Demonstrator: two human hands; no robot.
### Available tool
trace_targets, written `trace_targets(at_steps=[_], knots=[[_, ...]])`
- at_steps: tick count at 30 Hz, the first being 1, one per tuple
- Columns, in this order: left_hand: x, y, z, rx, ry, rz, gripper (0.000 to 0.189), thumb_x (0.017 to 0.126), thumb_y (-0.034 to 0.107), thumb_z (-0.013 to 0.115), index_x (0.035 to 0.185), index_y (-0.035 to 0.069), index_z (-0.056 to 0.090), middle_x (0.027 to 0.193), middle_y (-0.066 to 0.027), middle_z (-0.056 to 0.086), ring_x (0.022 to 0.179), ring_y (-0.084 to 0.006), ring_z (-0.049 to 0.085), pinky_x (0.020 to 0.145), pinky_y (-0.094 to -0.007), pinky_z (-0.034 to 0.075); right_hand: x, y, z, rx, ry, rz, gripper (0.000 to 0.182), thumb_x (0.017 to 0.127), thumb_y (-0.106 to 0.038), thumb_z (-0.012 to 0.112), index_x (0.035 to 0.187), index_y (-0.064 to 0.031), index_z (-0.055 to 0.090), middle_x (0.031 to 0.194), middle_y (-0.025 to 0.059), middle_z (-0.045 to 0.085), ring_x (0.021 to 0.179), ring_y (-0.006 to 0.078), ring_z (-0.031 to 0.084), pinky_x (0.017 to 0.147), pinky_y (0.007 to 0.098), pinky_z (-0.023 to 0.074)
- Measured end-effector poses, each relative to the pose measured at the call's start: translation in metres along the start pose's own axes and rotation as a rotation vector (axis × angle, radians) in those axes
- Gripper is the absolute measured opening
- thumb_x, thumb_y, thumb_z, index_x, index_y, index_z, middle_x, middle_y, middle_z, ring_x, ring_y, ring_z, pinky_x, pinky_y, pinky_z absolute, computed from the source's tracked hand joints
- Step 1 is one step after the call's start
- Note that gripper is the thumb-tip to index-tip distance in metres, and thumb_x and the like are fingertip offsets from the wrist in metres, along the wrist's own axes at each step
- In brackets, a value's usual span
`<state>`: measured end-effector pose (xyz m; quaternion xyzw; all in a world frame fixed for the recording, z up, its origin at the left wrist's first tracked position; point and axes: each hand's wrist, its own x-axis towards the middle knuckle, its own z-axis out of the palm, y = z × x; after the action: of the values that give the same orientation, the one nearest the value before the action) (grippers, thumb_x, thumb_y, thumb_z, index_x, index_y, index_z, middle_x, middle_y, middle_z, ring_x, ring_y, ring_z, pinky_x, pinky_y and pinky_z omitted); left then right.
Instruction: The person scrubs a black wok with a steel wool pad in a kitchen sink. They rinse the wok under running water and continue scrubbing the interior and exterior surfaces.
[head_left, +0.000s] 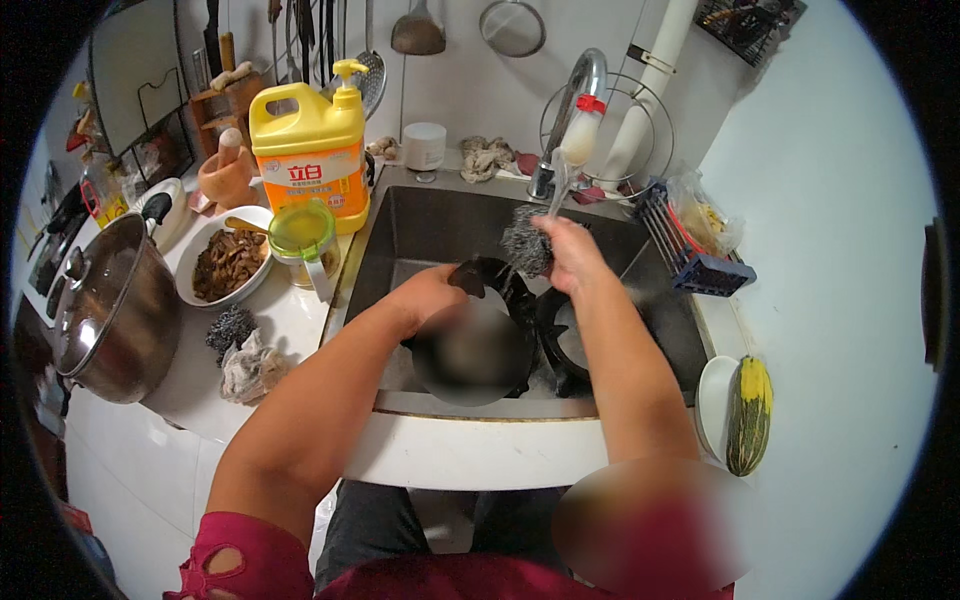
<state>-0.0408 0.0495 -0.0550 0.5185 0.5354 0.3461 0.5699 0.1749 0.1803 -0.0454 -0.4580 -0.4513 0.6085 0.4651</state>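
My right hand (574, 255) grips a steel wool scrubber (526, 244) beneath the stream from a chrome faucet (595, 69). A cloth-like white filter with a red band (590, 103) is fitted at the spout. Down in the dark double-bowl sink (450, 214), my left hand (426, 298) holds the rim of a black ring-shaped stove grate (517, 296). A blurred patch hides much of that grate and part of the hand. Just to the right, partly behind my right forearm, lies a second black ring-shaped grate (551, 349).
Left of the sink stand a yellow detergent jug (311, 150), a green-lidded jar (302, 240), a bowl of brown food (225, 259) and a lidded steel pot (124, 315). Another scrubber (231, 328) and a rag (251, 371) lie nearby. At right are a rack (694, 240) and a squash (750, 420).
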Motion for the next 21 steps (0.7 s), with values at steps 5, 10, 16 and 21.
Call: trace_targets(at_steps=[5,10,16,21], knots=[[0.014,0.005,0.007,0.064,0.151,-0.144,0.051,0.082,-0.001,0.060,0.132,-0.001,0.051,0.088,-0.0159,0.068,0.068,-0.0216,0.066,0.061,-0.0345,0.054,-0.025,0.003,0.010,0.148,-0.039,0.098,0.041,0.095,-0.034,0.067,0.118,-0.0005,0.061,0.106,0.0125,0.070,0.090,0.0264,0.068,0.079,0.0440,0.0555],[0.026,0.009,0.007,0.137,0.207,-0.227,0.040,0.082,-0.002,0.059,0.122,-0.005,0.057,0.086,-0.0178,0.068,0.067,-0.0238,0.066,0.059,-0.0367,0.054,-0.023,-0.005,-0.011,-0.063,0.231,0.005,0.050,0.093,-0.038,0.068,0.119,0.0037,0.061,0.115,0.0148,0.066,0.099,0.0250,0.064,0.088,0.0383,0.0497],[0.030,-0.018,-0.006,0.126,0.195,-0.213,0.027,0.085,0.000,0.054,0.109,-0.011,0.060,0.074,-0.0162,0.064,0.060,-0.0259,0.063,0.053,-0.0365,0.051,-0.046,-0.062,-0.014,-0.539,0.239,-0.587,0.058,0.081,-0.027,0.071,0.129,0.0015,0.056,0.116,0.0233,0.065,0.106,0.0306,0.062,0.092,0.0397,0.0476],[0.036,-0.003,0.001,0.087,0.236,-0.079,0.050,0.084,-0.001,0.060,0.132,-0.012,0.050,0.082,-0.0178,0.066,0.063,-0.0228,0.063,0.056,-0.0362,0.053,-0.084,-0.132,0.020,-1.086,0.262,-0.774,0.059,0.076,-0.029,0.071,0.125,0.0001,0.057,0.109,0.0286,0.066,0.101,0.0416,0.064,0.090,0.0455,0.0501]])
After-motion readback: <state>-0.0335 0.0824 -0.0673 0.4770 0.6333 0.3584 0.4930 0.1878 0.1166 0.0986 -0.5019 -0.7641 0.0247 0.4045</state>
